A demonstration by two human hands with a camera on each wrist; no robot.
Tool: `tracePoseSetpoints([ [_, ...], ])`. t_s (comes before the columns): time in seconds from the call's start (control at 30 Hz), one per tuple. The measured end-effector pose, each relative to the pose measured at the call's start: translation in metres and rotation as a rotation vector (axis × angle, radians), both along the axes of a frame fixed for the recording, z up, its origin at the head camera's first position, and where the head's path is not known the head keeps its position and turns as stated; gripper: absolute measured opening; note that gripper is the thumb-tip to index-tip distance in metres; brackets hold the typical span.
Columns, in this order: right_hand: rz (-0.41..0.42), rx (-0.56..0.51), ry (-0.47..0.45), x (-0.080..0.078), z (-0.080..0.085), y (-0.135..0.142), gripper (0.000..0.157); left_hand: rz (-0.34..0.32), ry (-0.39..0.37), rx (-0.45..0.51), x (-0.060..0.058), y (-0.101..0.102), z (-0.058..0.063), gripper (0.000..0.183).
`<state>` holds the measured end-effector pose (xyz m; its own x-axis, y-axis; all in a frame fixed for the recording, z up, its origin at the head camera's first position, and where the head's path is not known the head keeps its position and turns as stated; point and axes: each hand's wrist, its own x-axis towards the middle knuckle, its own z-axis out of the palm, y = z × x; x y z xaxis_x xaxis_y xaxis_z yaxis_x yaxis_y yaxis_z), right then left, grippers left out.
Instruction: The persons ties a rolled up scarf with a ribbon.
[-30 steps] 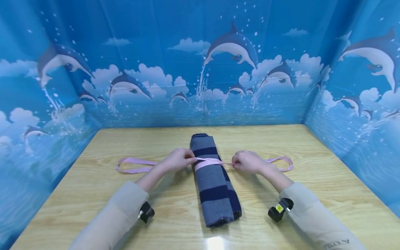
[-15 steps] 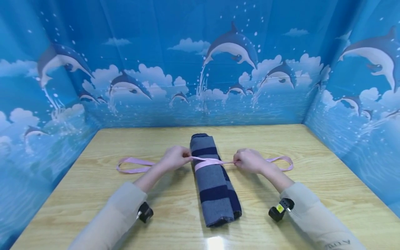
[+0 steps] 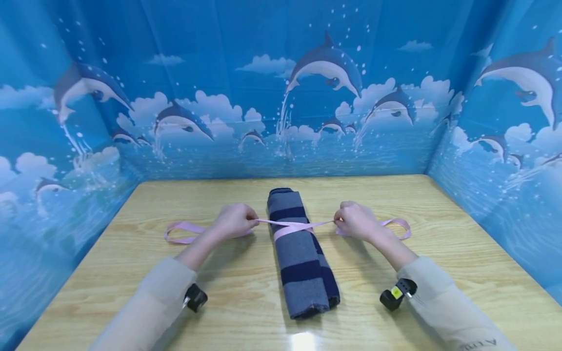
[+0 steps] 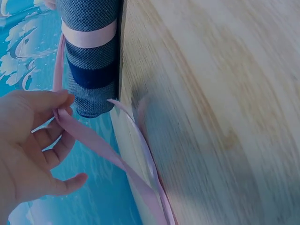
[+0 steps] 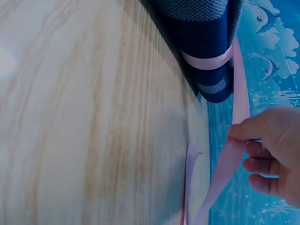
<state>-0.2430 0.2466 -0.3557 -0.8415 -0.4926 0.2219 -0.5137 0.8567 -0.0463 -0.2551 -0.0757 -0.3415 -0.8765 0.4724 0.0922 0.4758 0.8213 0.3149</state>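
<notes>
A rolled cloth [image 3: 298, 258] with grey and navy stripes lies lengthwise on the table. Around its middle runs a pink ribbon [image 3: 291, 230], whose two ends cross on top of the roll. To the left of the roll, my left hand [image 3: 235, 222] pinches one ribbon end between thumb and finger, its other fingers loosely bent in the left wrist view. On the opposite side my right hand [image 3: 356, 222] pinches the other end. Both stretches between hands and roll look taut. Past each hand, the ribbon trails down in a loop onto the wood.
The light wooden table [image 3: 237, 302] reaches back to a blue curtain [image 3: 246, 87] printed with dolphins, which also encloses both sides. A ribbon loop [image 3: 177, 239] lies at left, another ribbon loop [image 3: 399, 229] at right. Small black cameras sit at both wrists.
My hands have moved apart, the left one further left and the right one slightly right and up, lengthening the taut ribbon between them. The roll has stayed in place.
</notes>
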Motion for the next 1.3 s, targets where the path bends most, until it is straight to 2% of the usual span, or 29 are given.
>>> tracePoseSetpoints([
  [0.17,-0.083,-0.005,0.014,-0.0006,0.0002,0.0008,0.007,0.016,0.207,-0.159,0.0027,-0.0056,-0.0008,0.012],
  [0.33,-0.134,-0.012,-0.015,-0.0011,0.0023,0.0015,0.01,0.06,0.374,-0.311,0.0047,-0.0072,-0.0028,0.036],
  [0.43,-0.145,-0.013,-0.031,-0.0014,0.0032,0.0023,0.012,0.069,0.445,-0.349,0.005,-0.0081,-0.005,0.045],
  [0.57,-0.168,-0.039,-0.046,-0.0004,0.0036,0.0029,0.014,0.083,0.518,-0.341,0.0051,-0.0082,-0.0077,0.047],
  [0.67,-0.185,-0.061,-0.047,0.0007,0.0046,0.0032,0.014,0.104,0.516,-0.334,0.0057,-0.0066,-0.0068,0.044],
  [0.77,-0.193,-0.088,-0.067,0.0007,0.0067,0.0029,0.015,0.135,0.461,-0.334,0.0067,-0.0043,-0.0042,0.041],
  [0.87,-0.206,-0.131,-0.125,-0.0003,0.0089,0.0028,0.017,0.175,0.403,-0.322,0.007,-0.0028,-0.0024,0.036],
  [0.97,-0.22,-0.183,-0.17,-0.0011,0.0095,0.0037,0.018,0.218,0.369,-0.278,0.0069,-0.0017,-0.0014,0.03],
  [1.13,-0.24,-0.3,-0.234,-0.0025,0.008,0.0069,0.02,0.268,0.345,-0.124,0.0075,-0.0008,-0.0017,0.022],
  [1.23,-0.259,-0.424,-0.279,-0.0027,0.0074,0.0085,0.02,0.294,0.316,0.001,0.0076,-0.0006,-0.0027,0.016],
  [1.3,-0.271,-0.507,-0.292,-0.0033,0.0071,0.0089,0.02,0.309,0.281,0.083,0.0075,-0.0003,-0.003,0.02],
])
